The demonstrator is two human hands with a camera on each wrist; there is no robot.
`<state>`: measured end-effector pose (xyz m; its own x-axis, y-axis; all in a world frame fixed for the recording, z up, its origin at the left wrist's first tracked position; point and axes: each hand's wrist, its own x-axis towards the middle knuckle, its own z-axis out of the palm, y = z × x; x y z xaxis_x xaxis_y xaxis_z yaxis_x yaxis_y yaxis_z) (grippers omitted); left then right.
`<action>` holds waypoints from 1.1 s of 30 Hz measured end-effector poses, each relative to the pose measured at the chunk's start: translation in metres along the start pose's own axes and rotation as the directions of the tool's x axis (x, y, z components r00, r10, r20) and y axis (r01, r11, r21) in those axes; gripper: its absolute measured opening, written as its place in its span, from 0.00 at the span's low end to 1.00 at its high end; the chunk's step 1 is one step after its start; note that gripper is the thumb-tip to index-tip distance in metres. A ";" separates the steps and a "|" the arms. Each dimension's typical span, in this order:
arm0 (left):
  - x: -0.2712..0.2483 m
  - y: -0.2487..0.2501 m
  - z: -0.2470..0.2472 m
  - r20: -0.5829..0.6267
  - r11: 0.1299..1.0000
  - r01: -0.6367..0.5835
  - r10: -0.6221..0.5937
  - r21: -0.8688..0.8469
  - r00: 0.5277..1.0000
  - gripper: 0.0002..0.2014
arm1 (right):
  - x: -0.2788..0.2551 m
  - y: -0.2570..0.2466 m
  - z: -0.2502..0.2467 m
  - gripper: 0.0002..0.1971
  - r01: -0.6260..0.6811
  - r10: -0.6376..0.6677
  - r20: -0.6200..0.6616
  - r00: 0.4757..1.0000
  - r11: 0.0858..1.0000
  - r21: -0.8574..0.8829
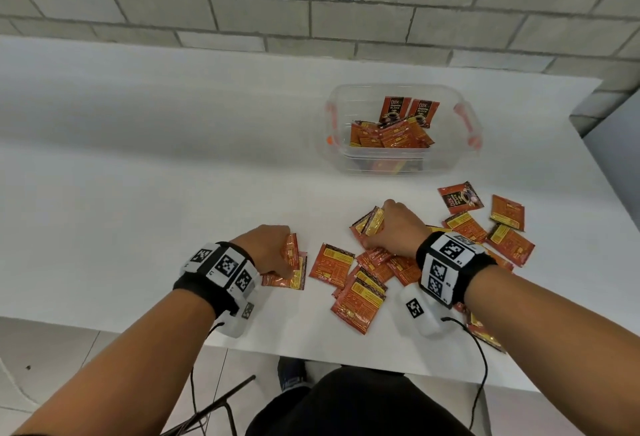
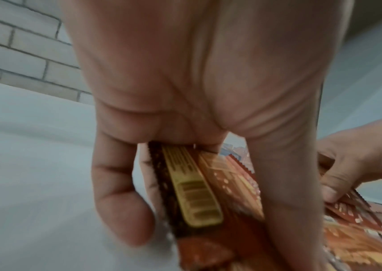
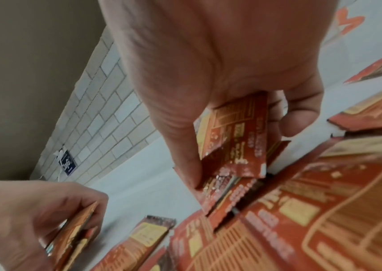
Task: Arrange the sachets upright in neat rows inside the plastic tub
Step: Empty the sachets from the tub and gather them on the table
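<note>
Orange-red sachets [image 1: 358, 300] lie scattered over the near part of the white table [image 1: 138, 176]. My left hand [image 1: 268, 248] grips a small stack of sachets [image 2: 199, 188] edge-down on the table, thumb on one side and fingers on the other. My right hand [image 1: 394, 228] pinches another few sachets [image 3: 234, 139] above the loose pile. The clear plastic tub [image 1: 446, 158] with orange handles sits further back on the right, holding several sachets [image 1: 391, 131], two of them upright against its far wall.
A grey brick wall [image 1: 311, 3] runs behind the table. More loose sachets [image 1: 507, 228] lie to the right of my right wrist near the table's right edge. A chair frame [image 1: 214, 408] and my dark trousers show below the front edge.
</note>
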<state>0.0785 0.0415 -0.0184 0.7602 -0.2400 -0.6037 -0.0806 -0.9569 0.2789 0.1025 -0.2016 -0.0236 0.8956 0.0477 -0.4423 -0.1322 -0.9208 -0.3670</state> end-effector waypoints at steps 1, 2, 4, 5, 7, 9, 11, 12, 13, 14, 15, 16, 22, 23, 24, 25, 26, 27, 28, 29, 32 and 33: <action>-0.001 -0.002 -0.002 0.000 0.999 -0.003 0.003 -0.036 1.000 0.20 | 0.000 0.001 -0.003 0.36 -0.008 0.008 0.005 1.000 0.999 0.031; -0.001 -0.004 -0.004 -0.002 0.997 -0.004 0.004 -0.075 1.000 0.20 | 0.000 0.002 -0.006 0.34 -0.016 0.015 0.011 1.000 0.998 0.068; -0.001 -0.008 -0.009 -0.024 0.980 -0.016 0.012 -0.199 1.000 0.21 | -0.001 0.005 -0.015 0.31 -0.030 0.031 -0.006 1.000 0.988 0.149; -0.001 -0.008 -0.011 -0.040 0.961 -0.027 0.016 -0.274 0.999 0.22 | -0.001 0.007 -0.019 0.29 -0.028 0.035 -0.030 0.999 0.980 0.196; -0.001 -0.004 -0.012 -0.069 0.921 -0.069 0.046 -0.384 0.997 0.23 | -0.003 0.011 -0.028 0.27 -0.021 0.040 -0.064 0.997 0.959 0.281; 0.000 0.007 -0.008 -0.054 0.883 -0.119 0.105 -0.455 0.993 0.26 | -0.005 0.015 -0.030 0.28 -0.029 0.041 -0.032 0.999 0.952 0.304; 0.003 0.023 0.001 0.005 0.885 -0.158 0.179 -0.438 0.984 0.32 | -0.008 0.016 -0.026 0.28 -0.058 0.051 0.034 0.998 0.975 0.214; 0.006 0.031 0.006 0.029 0.907 -0.186 0.213 -0.377 0.977 0.34 | -0.009 0.015 -0.022 0.29 -0.071 0.064 0.061 0.996 0.988 0.135; 0.009 0.037 0.010 0.036 0.932 -0.220 0.240 -0.289 0.970 0.36 | -0.011 0.014 -0.018 0.31 -0.080 0.075 0.081 0.994 0.995 0.059; 0.012 0.042 0.013 0.021 0.947 -0.254 0.263 -0.194 0.965 0.36 | -0.012 0.012 -0.014 0.33 -0.083 0.083 0.095 0.992 0.997 0.001; 0.015 0.046 0.014 -0.007 0.955 -0.273 0.274 -0.116 0.962 0.35 | -0.012 0.010 -0.011 0.33 -0.081 0.084 0.099 0.992 0.996 -0.039; 0.017 0.049 0.015 -0.031 0.960 -0.273 0.272 -0.058 0.962 0.33 | -0.012 0.008 -0.008 0.33 -0.070 0.077 0.095 0.992 0.995 -0.072; 0.026 0.049 0.016 -0.075 0.978 -0.201 0.204 0.056 0.976 0.34 | -0.009 0.000 0.001 0.34 -0.018 0.026 0.039 0.999 0.980 -0.196; 0.027 0.048 0.016 -0.094 0.979 -0.197 0.201 0.050 0.975 0.34 | -0.009 -0.001 0.001 0.35 -0.020 0.027 0.035 0.999 0.982 -0.190; 0.028 0.047 0.016 -0.112 0.980 -0.196 0.199 0.037 0.974 0.33 | -0.009 -0.002 0.000 0.34 -0.020 0.026 0.034 0.999 0.984 -0.175; 0.028 0.046 0.014 -0.124 0.981 -0.196 0.195 0.012 0.973 0.32 | -0.009 -0.002 -0.002 0.33 -0.015 0.020 0.032 0.999 0.989 -0.146; 0.028 0.044 0.013 -0.132 0.980 -0.197 0.191 -0.037 0.973 0.29 | -0.009 -0.001 -0.004 0.31 -0.011 0.013 0.025 1.000 0.995 -0.100; 0.027 0.042 0.011 -0.140 0.974 -0.199 0.183 -0.111 0.973 0.27 | -0.010 0.000 -0.007 0.30 -0.006 0.007 0.013 1.000 0.999 -0.040; 0.026 0.040 0.009 -0.138 0.960 -0.193 0.167 -0.203 0.976 0.26 | -0.011 0.002 -0.011 0.29 -0.003 0.003 -0.004 1.000 1.000 0.026; 0.025 0.038 0.006 -0.124 0.936 -0.185 0.154 -0.299 0.980 0.26 | -0.012 0.005 -0.016 0.28 0.002 0.000 -0.024 1.000 0.996 0.093; 0.015 0.041 0.004 -0.041 0.857 -0.193 0.198 -0.478 0.979 0.29 | -0.020 0.018 -0.031 0.19 0.017 0.000 -0.068 0.998 0.966 0.257; 0.012 0.044 0.006 -0.011 0.840 -0.215 0.242 -0.498 0.970 0.30 | -0.023 0.023 -0.035 0.18 0.014 -0.001 -0.053 0.999 0.966 0.259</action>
<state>0.0796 -0.0045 -0.0179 0.7250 -0.4626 -0.5102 0.0896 -0.6711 0.7359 0.0932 -0.2375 0.0066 0.9171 0.0275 -0.3978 -0.2248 -0.7882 -0.5728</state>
